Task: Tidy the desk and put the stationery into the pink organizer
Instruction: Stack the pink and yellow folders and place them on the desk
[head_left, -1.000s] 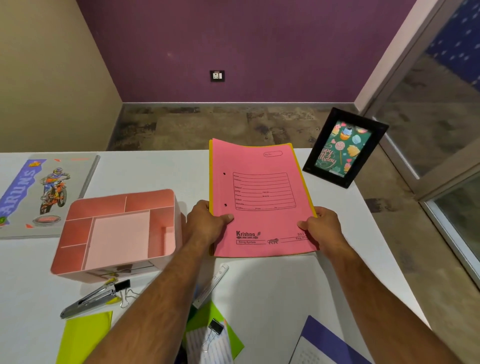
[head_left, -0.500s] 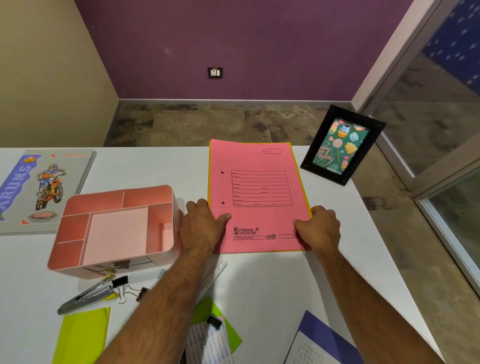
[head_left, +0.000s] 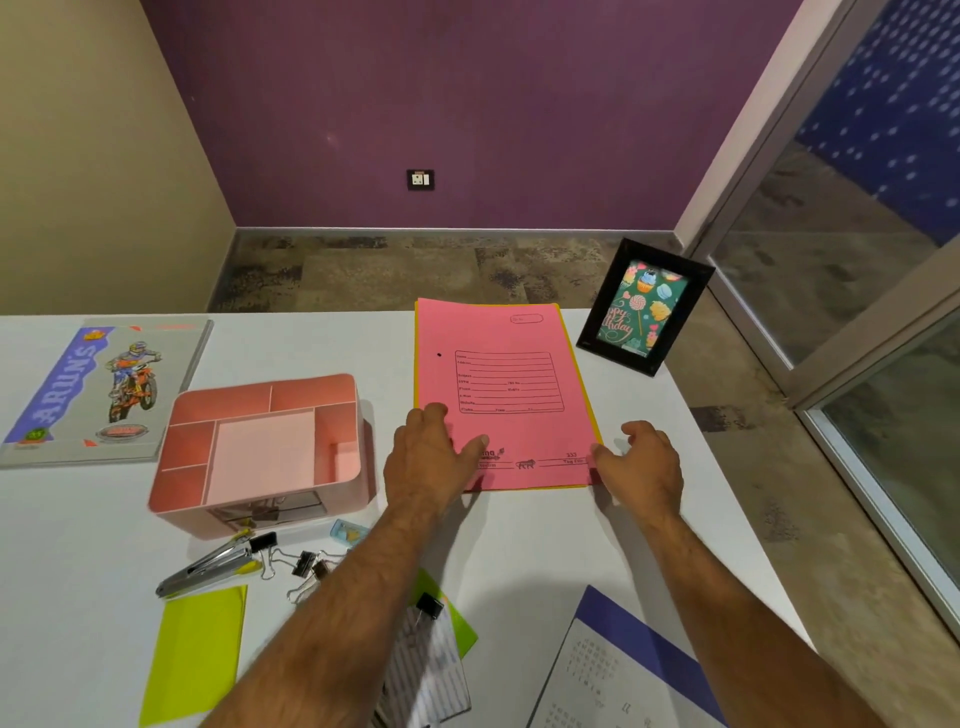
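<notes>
The pink file (head_left: 498, 395) lay flat on the desk (head_left: 519, 545) beside the empty organizer (head_left: 260, 447), the left hand (head_left: 431, 457) resting loosely open on it, the right hand (head_left: 641, 462) relaxed, gripping nothing; both should lift straight off without nudging it askew.

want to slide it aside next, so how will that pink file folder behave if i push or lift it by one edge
The pink file folder lies flat on the white desk, so it would probably slide easily. It looks like thin card, so lifted by one edge it would likely sag. A yellow sheet shows under it and may shift out of line.
</notes>
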